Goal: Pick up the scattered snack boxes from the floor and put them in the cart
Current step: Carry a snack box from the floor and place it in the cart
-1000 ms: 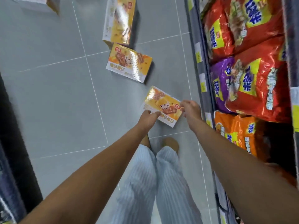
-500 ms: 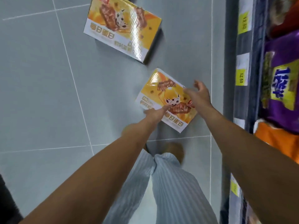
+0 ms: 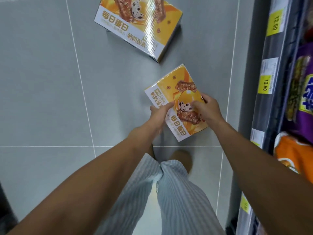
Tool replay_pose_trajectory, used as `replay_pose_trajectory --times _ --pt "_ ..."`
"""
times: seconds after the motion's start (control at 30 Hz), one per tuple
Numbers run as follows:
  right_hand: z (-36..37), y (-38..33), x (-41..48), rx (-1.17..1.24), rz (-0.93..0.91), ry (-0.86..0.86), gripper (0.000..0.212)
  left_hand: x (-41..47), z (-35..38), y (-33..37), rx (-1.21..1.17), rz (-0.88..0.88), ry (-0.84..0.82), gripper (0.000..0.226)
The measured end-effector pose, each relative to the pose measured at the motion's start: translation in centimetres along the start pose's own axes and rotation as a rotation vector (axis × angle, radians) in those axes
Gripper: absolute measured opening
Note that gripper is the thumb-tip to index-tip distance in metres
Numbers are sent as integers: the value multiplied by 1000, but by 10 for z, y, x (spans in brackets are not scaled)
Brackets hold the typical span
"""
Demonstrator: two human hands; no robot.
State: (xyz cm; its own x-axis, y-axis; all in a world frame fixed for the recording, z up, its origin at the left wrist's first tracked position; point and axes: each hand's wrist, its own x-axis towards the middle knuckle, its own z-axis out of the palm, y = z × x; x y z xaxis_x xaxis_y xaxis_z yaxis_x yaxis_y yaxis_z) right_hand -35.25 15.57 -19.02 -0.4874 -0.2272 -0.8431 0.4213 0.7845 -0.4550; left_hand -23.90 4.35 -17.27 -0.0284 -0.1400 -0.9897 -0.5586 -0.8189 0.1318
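Note:
An orange and white snack box (image 3: 176,85) sits low over the grey tiled floor, in front of my feet. My left hand (image 3: 160,114) grips its left edge, thumb on the printed face. My right hand (image 3: 205,108) holds the right side, thumb across the top and fingers curled round the edge. A second, larger-looking snack box (image 3: 140,24) of the same kind lies flat on the floor just beyond it, at the top of the view. No cart is in sight.
A store shelf (image 3: 271,99) runs along the right, with yellow price tags (image 3: 265,85) on its rail and purple (image 3: 304,92) and orange snack bags (image 3: 294,153). My striped trousers (image 3: 169,192) fill the bottom centre. A dark object (image 3: 5,206) edges in at bottom left.
I have leaned closer to the floor. Both hands have closed round the near box, and it has turned so its long side points away from me.

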Motion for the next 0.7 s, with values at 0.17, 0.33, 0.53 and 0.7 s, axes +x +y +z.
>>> replay_pose_trajectory --times 0.17,0.33,0.53,0.7 --pt "-2 -10 -38 43 -22 -12 20 -44 -11 4 100 41 3 54" --pt "-12 -41 -97 66 -43 5 20 -108 -18 19 125 112 41 54" --pt "-29 -108 -191 130 -115 31 24 -184 -37 42 232 215 138 80" --pt "-36 -175 -261 92 -220 6 25 -282 -59 66 172 315 180 77"
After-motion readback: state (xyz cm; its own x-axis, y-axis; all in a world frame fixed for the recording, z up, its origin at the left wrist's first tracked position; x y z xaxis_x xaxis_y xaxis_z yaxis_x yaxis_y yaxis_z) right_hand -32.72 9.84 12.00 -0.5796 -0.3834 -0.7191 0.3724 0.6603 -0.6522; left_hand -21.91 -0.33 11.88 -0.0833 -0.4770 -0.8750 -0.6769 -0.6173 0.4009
